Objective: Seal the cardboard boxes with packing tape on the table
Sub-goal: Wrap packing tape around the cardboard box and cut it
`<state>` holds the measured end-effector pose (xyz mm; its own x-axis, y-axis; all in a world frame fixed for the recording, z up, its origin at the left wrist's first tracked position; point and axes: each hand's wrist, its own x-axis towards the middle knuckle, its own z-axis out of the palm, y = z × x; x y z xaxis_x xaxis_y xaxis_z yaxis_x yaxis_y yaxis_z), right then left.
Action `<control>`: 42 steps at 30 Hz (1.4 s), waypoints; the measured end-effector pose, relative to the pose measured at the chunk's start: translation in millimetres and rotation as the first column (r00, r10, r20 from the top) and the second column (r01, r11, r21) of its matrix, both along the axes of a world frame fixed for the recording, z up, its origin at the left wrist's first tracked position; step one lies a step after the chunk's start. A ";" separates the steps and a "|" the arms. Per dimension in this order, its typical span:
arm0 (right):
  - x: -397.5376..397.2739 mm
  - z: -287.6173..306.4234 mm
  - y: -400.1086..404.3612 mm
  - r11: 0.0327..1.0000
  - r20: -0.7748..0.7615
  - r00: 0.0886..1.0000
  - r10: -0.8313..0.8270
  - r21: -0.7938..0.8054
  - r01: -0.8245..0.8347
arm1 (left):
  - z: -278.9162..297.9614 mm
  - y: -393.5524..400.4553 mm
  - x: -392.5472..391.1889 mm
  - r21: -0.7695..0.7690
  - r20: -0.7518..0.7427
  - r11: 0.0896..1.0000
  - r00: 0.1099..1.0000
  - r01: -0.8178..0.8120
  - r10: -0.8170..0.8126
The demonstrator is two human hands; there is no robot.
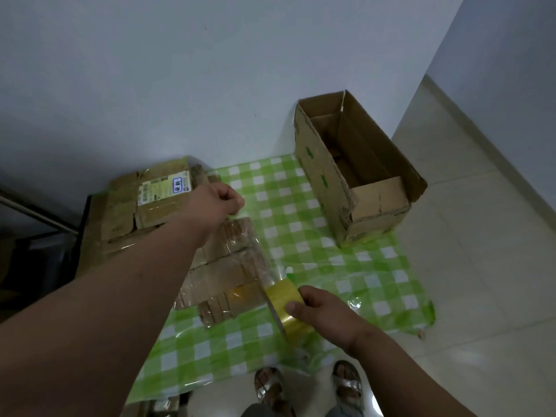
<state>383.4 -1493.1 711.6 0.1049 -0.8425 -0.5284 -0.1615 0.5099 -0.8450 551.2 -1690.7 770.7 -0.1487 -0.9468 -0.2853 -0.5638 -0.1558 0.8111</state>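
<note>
free: checked cloth (301, 206) mid-table | blocked: open box (355, 176) far right | taped boxes (222, 266) left

Green-white checked cloth (301, 206) w/ glossy sheen, pale tiled floor (481, 296), plain wall (180, 70), silver sandals (346, 383) at btm, dark metal frame (36, 212) at left.

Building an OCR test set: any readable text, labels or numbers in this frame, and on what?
Shipping label on the flattened cardboard box: two large dark characters on its blue-bordered patch, too blurred to read; the fine print is too small.
Open cardboard box: green marks only, no legible text.
Packing tape roll: none.
</note>
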 end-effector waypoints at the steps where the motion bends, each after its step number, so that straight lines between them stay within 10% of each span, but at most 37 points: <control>1: 0.8 -0.7 -0.3 1.000 0.000 1.000 -0.001 0.010 0.001 | -3.8 0.1 1.0 0.003 -0.001 1.000 1.000 -0.001 0.001; 15: 8.9 -15.3 -15.1 0.997 -0.154 0.987 0.044 0.074 -0.033 | -39.2 -5.4 11.5 -0.012 0.061 1.000 0.998 -0.009 0.009; 25: 17.1 -13.0 -27.0 0.992 -0.177 0.984 0.022 0.128 0.001 | -39.4 -7.0 8.2 -0.018 0.412 0.991 0.904 0.135 -0.115; 42: 23.1 -14.2 -32.8 0.991 -0.136 0.991 -0.009 0.132 0.027 | -49.0 -3.2 11.3 -0.047 0.313 0.925 0.885 0.377 -0.344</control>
<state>406.5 -1525.9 697.4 0.0105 -0.7647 -0.6443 -0.2589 0.6202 -0.7405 562.5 -1693.9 721.8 -0.4104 -0.8703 -0.2723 -0.7793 0.1796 0.6004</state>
